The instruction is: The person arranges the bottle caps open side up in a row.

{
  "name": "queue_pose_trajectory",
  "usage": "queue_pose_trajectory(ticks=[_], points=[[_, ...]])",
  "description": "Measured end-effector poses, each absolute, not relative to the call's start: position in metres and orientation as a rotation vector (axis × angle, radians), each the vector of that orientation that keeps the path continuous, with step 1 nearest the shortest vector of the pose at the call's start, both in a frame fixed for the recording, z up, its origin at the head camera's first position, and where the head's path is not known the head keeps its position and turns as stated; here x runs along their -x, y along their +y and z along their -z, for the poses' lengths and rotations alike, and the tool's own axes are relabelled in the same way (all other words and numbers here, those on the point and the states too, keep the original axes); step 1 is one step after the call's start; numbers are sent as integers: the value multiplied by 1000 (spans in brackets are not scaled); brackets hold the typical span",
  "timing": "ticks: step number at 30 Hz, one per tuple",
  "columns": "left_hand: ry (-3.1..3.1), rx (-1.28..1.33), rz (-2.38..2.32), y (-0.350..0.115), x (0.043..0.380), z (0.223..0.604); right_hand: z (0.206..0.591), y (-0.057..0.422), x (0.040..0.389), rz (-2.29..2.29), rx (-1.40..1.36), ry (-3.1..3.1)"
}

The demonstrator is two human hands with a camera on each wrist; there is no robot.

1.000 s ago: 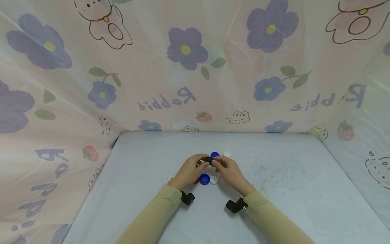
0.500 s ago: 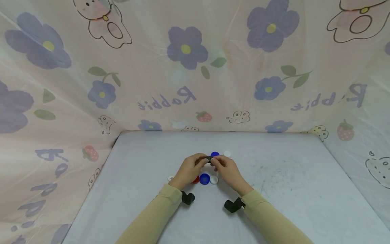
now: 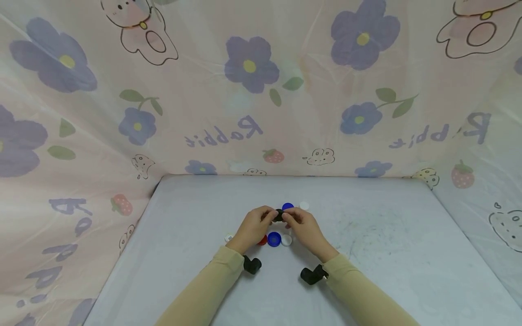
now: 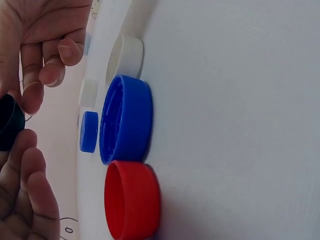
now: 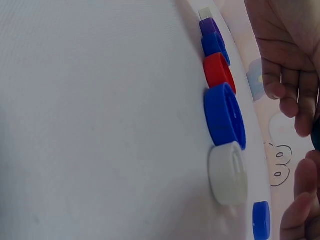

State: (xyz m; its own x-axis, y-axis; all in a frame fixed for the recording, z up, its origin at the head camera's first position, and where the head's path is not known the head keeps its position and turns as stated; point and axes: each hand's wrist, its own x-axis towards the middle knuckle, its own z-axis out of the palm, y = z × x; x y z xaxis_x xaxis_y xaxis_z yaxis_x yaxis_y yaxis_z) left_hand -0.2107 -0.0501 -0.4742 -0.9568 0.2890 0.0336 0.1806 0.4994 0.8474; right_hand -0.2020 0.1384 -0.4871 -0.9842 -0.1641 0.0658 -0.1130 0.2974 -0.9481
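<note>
A dark, nearly black bottle cap (image 3: 279, 215) is held up between both hands, above the table. My left hand (image 3: 252, 228) pinches its left side with thumb and fingers. From the right, my right hand (image 3: 307, 230) pinches the opposite side. Below the hands lies a row of bottle caps: a red cap (image 4: 132, 200), a large blue cap (image 4: 127, 120) and a white cap (image 4: 127, 60), touching or nearly so. The row's left end, partly hidden by the left hand in the head view, has a smaller blue cap (image 5: 215, 45), a purple cap (image 5: 212, 27) and a whitish cap (image 5: 205, 13).
Farther back, beyond the fingers, lie another blue cap (image 3: 287, 207) and a white cap (image 3: 304, 206). A white-covered table (image 3: 379, 271) spreads around them, meeting a flower-printed curtain (image 3: 318, 108) at its back and sides. Black wrist cameras (image 3: 312, 275) hang near both sleeves.
The dark cap turns in the fingers: it looked thin and edge-on half a second ago, and now looks rounder. Both hands stay almost in place; the caps on the table have not moved.
</note>
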Motion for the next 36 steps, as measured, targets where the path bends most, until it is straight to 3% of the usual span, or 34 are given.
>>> queue_pose_trajectory(ticks=[18, 24, 36], points=[[2617, -550, -1401, -51, 211, 475, 483, 140, 202, 1808, 162, 2488], [2609, -528, -1388, -51, 210, 474, 460, 137, 191, 1790, 244, 2469], [2652, -543, -1337, -47, 209, 469, 484, 151, 200, 1674, 380, 2559]])
